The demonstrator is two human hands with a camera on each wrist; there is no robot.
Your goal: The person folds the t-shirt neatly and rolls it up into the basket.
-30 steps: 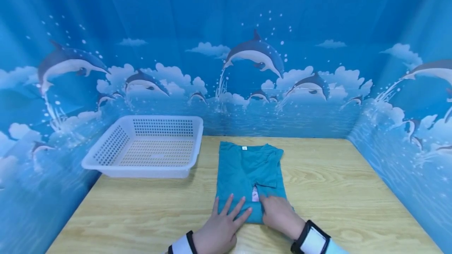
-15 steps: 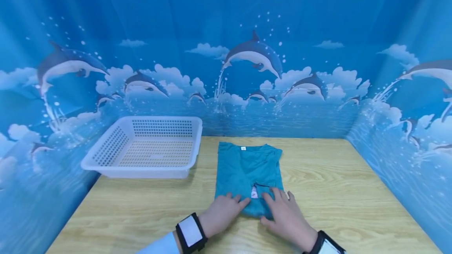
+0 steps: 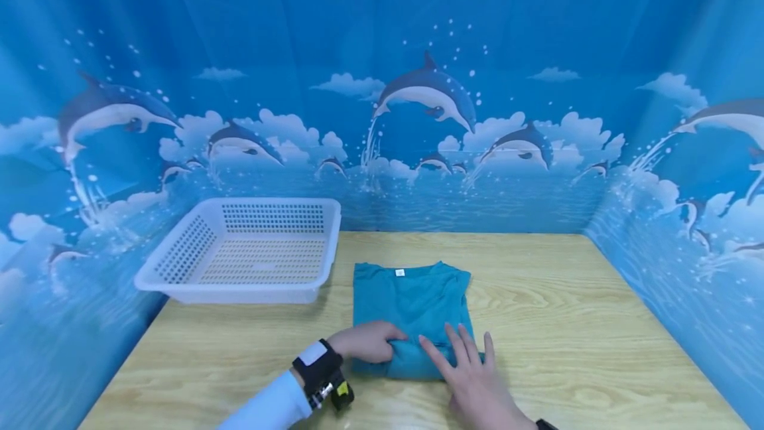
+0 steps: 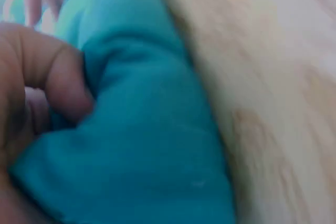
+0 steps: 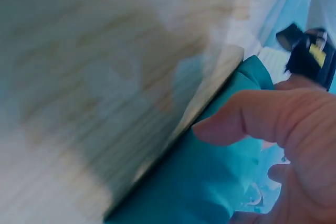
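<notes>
A teal shirt [image 3: 412, 297] lies on the wooden table with its near end folded over in a thick band. Its white neck label [image 3: 400, 273] shows at the far edge. My left hand [image 3: 367, 342] grips the left part of the fold; in the left wrist view its curled thumb [image 4: 68, 85] digs into the teal cloth [image 4: 152, 140]. My right hand [image 3: 477, 383] rests on the right part of the fold with its fingers spread. The right wrist view shows the right thumb [image 5: 220, 124] lying along the front of the fold.
A white perforated plastic basket [image 3: 251, 290] stands at the back left of the table [image 3: 585, 324]. A blue dolphin-print curtain [image 3: 382, 191] encloses the back and both sides. Each wrist wears a black strap.
The shirt has come slightly nearer and to the left. Its near end is folded further, covering the pale patch seen before. My left hand now grips the cloth; the right has spread its fingers.
</notes>
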